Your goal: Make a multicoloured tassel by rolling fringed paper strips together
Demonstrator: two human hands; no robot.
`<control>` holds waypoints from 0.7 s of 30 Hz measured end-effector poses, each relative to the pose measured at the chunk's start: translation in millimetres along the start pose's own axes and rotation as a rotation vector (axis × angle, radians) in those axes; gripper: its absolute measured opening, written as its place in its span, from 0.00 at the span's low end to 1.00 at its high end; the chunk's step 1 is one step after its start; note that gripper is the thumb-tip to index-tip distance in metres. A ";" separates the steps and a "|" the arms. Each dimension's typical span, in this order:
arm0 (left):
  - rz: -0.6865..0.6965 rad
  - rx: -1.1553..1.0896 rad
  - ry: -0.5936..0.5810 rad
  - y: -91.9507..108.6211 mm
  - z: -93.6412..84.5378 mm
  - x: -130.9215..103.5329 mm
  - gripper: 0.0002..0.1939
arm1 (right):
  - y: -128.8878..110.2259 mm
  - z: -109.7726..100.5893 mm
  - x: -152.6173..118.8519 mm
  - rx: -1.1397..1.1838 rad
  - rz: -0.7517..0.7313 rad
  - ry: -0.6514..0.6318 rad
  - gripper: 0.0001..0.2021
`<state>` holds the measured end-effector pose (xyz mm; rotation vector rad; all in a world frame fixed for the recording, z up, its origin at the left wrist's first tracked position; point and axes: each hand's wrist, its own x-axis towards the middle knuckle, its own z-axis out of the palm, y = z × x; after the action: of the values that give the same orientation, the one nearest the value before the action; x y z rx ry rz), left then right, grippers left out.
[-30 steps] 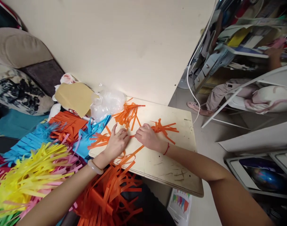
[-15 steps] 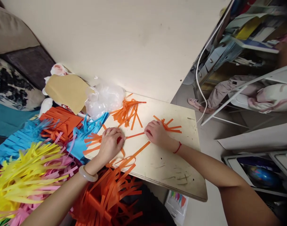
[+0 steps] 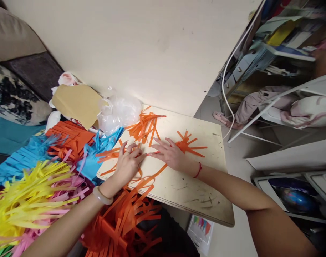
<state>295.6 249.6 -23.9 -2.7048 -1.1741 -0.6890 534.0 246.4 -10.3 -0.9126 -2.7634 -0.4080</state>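
Note:
On the pale wooden board lies an orange tissue-paper tassel (image 3: 187,145), its fringed ends spread at both sides and its twisted middle running under my hands. My left hand (image 3: 127,163) rests on the left part of it, fingers apart, with the tips near the twisted middle. My right hand (image 3: 168,154) lies flat over the middle and right part, fingers stretched out toward my left hand. The two hands' fingertips almost meet. Behind them lies another orange tassel (image 3: 145,126). More orange fringed paper (image 3: 122,217) sits at my lap, and one strip reaches onto the board.
Blue fringed paper (image 3: 92,157), yellow fringe (image 3: 31,200) and pink strips lie heaped at the left. Clear plastic wrap (image 3: 120,110) and a tan card (image 3: 76,103) stand against the pale panel (image 3: 138,46). A white cable (image 3: 225,82) and a seated person's leg (image 3: 248,105) are at the right.
My right hand has shifted left and flattened, its fingers now stretched out over the twisted middle. The fingers of my left hand have spread from a pinch.

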 end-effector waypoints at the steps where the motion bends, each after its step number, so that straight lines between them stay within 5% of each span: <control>1: 0.018 0.024 -0.006 0.2 -0.8 -0.6 0.13 | 3.0 -1.5 -5.1 0.003 0.012 -0.005 0.18; 6: 0.077 0.051 -0.085 4.1 -15.2 10.3 0.10 | 21.2 -11.4 -20.1 -0.023 0.096 -0.034 0.14; 11: 0.124 0.124 -0.201 22.2 -18.4 32.9 0.10 | 24.1 -8.9 7.3 -0.079 0.035 -0.177 0.15; 16: 0.128 0.146 -0.183 35.1 -14.4 42.2 0.14 | 7.0 -22.4 20.4 -0.028 0.086 -0.203 0.10; 18: 0.158 0.130 -0.170 33.1 -22.7 38.7 0.15 | 0.4 -36.7 16.2 0.202 0.255 -0.159 0.06; 21: 0.245 -0.041 -0.007 24.5 -43.4 30.3 0.16 | -3.4 -60.5 10.9 0.966 0.502 -0.197 0.13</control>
<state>315.6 240.6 30.2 -2.8205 -0.8167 -0.6732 529.6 230.4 49.0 -1.2827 -2.2546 1.0346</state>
